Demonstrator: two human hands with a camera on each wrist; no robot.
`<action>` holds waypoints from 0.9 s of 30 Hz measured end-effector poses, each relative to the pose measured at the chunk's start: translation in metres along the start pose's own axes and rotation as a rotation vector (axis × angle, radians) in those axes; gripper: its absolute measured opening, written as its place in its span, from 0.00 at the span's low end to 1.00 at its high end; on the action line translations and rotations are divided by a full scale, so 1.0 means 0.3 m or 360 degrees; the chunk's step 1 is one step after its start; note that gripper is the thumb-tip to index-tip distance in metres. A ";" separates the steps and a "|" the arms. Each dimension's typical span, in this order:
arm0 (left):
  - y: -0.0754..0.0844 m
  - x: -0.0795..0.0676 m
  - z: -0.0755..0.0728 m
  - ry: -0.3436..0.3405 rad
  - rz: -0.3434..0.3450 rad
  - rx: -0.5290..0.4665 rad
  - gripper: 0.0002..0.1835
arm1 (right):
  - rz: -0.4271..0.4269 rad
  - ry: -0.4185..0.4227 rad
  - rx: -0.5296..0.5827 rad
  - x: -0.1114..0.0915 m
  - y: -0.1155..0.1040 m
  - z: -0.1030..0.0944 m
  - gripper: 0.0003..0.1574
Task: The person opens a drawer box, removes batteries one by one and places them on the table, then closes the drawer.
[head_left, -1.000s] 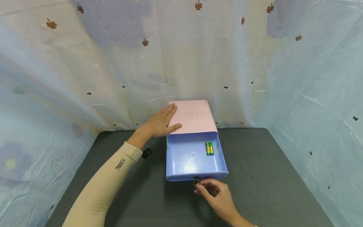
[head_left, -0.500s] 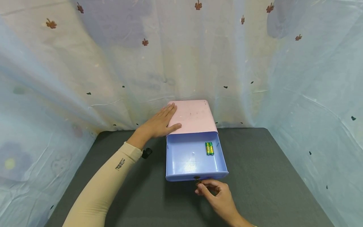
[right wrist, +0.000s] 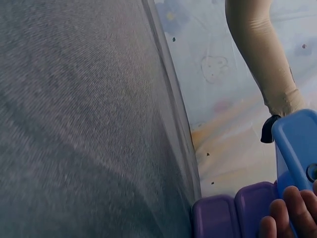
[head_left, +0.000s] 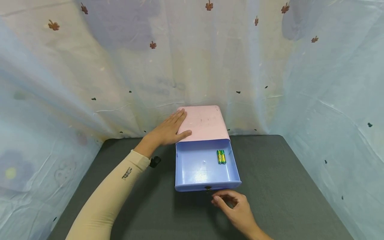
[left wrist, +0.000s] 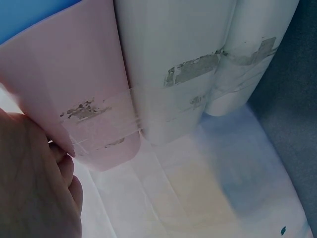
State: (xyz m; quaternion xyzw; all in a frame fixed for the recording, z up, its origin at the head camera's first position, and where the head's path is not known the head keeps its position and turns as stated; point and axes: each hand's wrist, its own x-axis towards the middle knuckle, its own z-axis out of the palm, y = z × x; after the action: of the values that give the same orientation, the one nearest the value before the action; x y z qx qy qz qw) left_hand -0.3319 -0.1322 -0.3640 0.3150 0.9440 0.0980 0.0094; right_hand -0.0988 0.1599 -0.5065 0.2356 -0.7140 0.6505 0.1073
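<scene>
A pink drawer cabinet (head_left: 205, 123) stands at the back of the dark table, its blue drawer (head_left: 193, 168) pulled out. Two green and yellow batteries (head_left: 221, 157) lie side by side in the drawer's right part. My left hand (head_left: 166, 131) rests flat on the cabinet's top left, fingers spread. At the drawer front, my right hand (head_left: 235, 208) is just right of the small ring pull (head_left: 208, 188), its fingers loosely bent and holding nothing visible. The right wrist view shows the fingers (right wrist: 292, 210) beside the blue front, partly cut off by the frame.
Below the blue drawer, purple drawer fronts (right wrist: 215, 215) show in the right wrist view. Pale lower sections (left wrist: 173, 59) with worn tape adjoin the pink casing. A patterned curtain (head_left: 192, 66) hangs behind, and the dark tabletop (head_left: 270, 176) spreads around the cabinet.
My right hand has let go of the ring pull and shifted slightly right. The ring has dropped from its raised position against the front. My left hand, the drawer and the batteries stay put.
</scene>
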 end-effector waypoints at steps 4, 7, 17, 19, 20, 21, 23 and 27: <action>-0.003 0.002 0.002 0.0004 -0.0002 0.0002 0.53 | -0.0030 0.0013 -0.0029 -0.005 -0.002 -0.019 0.07; -0.005 0.003 0.003 0.0003 -0.0005 -0.0003 0.53 | -0.0053 0.0018 -0.0061 -0.007 -0.013 -0.032 0.08; -0.005 -0.001 -0.002 -0.0004 -0.0009 -0.0008 0.53 | -0.0141 0.0007 -0.0178 -0.006 -0.085 -0.065 0.15; -0.003 -0.002 -0.003 -0.0004 -0.0009 -0.0009 0.53 | -0.0147 0.0012 -0.0184 -0.004 -0.099 -0.068 0.15; -0.003 -0.002 -0.003 -0.0005 -0.0008 -0.0006 0.53 | -0.0163 0.0011 -0.0185 -0.002 -0.105 -0.069 0.15; -0.002 -0.003 -0.003 -0.0006 -0.0009 -0.0006 0.53 | -0.0169 0.0012 -0.0183 0.000 -0.111 -0.071 0.15; -0.001 -0.003 -0.002 -0.0005 -0.0006 -0.0005 0.53 | -0.0199 0.0013 -0.0177 0.003 -0.121 -0.074 0.16; 0.002 -0.003 -0.002 0.0003 0.0000 -0.0005 0.52 | -0.0249 0.0006 -0.0170 0.008 -0.138 -0.084 0.18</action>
State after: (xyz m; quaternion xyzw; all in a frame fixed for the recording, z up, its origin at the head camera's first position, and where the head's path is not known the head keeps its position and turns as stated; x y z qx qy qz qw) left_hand -0.3308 -0.1324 -0.3632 0.3148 0.9438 0.0999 0.0091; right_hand -0.0849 0.1824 -0.4657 0.2835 -0.7268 0.6016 0.1715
